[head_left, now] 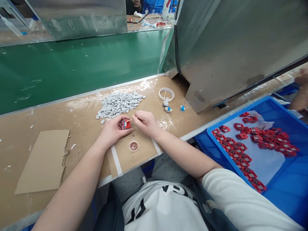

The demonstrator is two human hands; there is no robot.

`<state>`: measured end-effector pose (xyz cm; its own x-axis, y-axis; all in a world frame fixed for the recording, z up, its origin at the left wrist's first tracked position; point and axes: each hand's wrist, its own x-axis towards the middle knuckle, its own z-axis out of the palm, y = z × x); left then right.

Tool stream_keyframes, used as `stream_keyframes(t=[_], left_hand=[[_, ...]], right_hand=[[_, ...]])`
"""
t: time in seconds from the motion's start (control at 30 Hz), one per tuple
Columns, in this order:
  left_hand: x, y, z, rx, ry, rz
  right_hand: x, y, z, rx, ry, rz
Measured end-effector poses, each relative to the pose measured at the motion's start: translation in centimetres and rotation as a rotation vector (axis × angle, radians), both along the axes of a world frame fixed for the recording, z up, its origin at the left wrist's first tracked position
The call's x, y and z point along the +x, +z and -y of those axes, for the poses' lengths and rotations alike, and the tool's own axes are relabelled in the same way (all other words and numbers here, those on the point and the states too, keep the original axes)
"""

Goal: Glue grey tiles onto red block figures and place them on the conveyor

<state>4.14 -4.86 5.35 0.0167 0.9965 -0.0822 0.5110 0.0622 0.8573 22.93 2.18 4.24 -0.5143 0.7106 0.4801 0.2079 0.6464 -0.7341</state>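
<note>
brown cardboard sheet [42, 160], torn along its right edge, flat on the bench [81, 112] at far left. green belt [72, 64] runs behind the bench, full width to the metal housing.

left hand [113, 130]: fingers curled shut around a small red part [125, 124], held just above the bench near its front edge; the part's top face shows between thumb and fingers.

grey chips [119, 104]: loose pile on the bench, just behind the left hand, a few strays at its left foot.

white tape strips [116, 160]: stuck to the bench in front of the hands, framing a patch at the edge.

small dish [133, 146]: round, clear, on that patch, just in front of the red part and apart from both hands.

right hand [145, 122]: fingers pinched closed on a thin stick [130, 120], whose tip meets the red part's right side.

white ring [166, 94]: lying flat behind and right of the right hand, a thin stick across its inside. bits [167, 107] in white and blue lie just in front of it, one more blue bit to the right.

metal housing [228, 48]: large, slanted, standing on the bench at right rear.

blue bin [276, 179]: at far right, beside the bench and lower, lined with white paper. red parts [252, 141] lie scattered in it in bands.

another person's hand [300, 93]: at the right edge, beyond the bin, blurred.
</note>
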Motion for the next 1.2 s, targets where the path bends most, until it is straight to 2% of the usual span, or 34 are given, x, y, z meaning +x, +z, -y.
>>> stream_keyframes(t=[0.1,0.17,0.27,0.33,0.4,0.47,0.5,0.63,0.7,0.77,0.87,0.97,1.1,1.2], left_hand=[[0.0,0.1,0.0,-0.007,0.004,0.014],[0.0,0.3,0.0,-0.012,0.014,0.039],[0.0,0.6,0.0,-0.02,0.04,0.103],[0.0,0.8,0.0,-0.035,0.066,0.137],[0.0,1.0,-0.1,-0.054,0.087,0.157],[-0.1,1.1,-0.2,-0.07,0.103,0.17],[-0.1,1.1,-0.2,-0.078,0.109,0.171],[-0.1,1.3,-0.2,-0.079,0.115,0.069],[-0.1,1.5,0.0,-0.055,0.13,-0.038],[-0.2,1.6,0.1,-0.04,0.151,-0.105],[-0.5,1.4,0.3,-0.013,0.124,-0.078],[-0.6,1.0,0.3,0.064,0.085,-0.072],[-0.3,0.9,0.4,0.094,0.102,-0.065],[-0.2,0.9,0.6,0.085,0.089,0.038]], right_hand=[[0.8,0.5,0.3,0.003,0.001,-0.018],[1.7,1.0,1.2,0.003,0.063,-0.007],[3.1,1.8,3.4,0.039,0.255,0.201],[3.7,2.1,4.7,0.114,0.287,0.415],[4.3,2.5,5.2,0.175,0.236,0.591],[5.4,3.0,4.3,0.166,0.139,0.686],[6.2,3.3,3.5,0.137,0.05,0.704],[10.7,3.9,-1.0,0.005,-0.448,0.72],[12.6,3.4,-2.8,-0.043,-0.505,0.762],[13.7,2.5,-3.9,-0.071,-0.453,0.782],[14.0,0.9,-4.2,-0.065,-0.372,0.664],[12.9,-0.4,-3.5,-0.171,-0.27,0.337],[9.0,-0.5,-2.2,-0.661,-0.017,-0.225],[5.1,0.5,-1.9,-0.994,0.201,-0.469]])
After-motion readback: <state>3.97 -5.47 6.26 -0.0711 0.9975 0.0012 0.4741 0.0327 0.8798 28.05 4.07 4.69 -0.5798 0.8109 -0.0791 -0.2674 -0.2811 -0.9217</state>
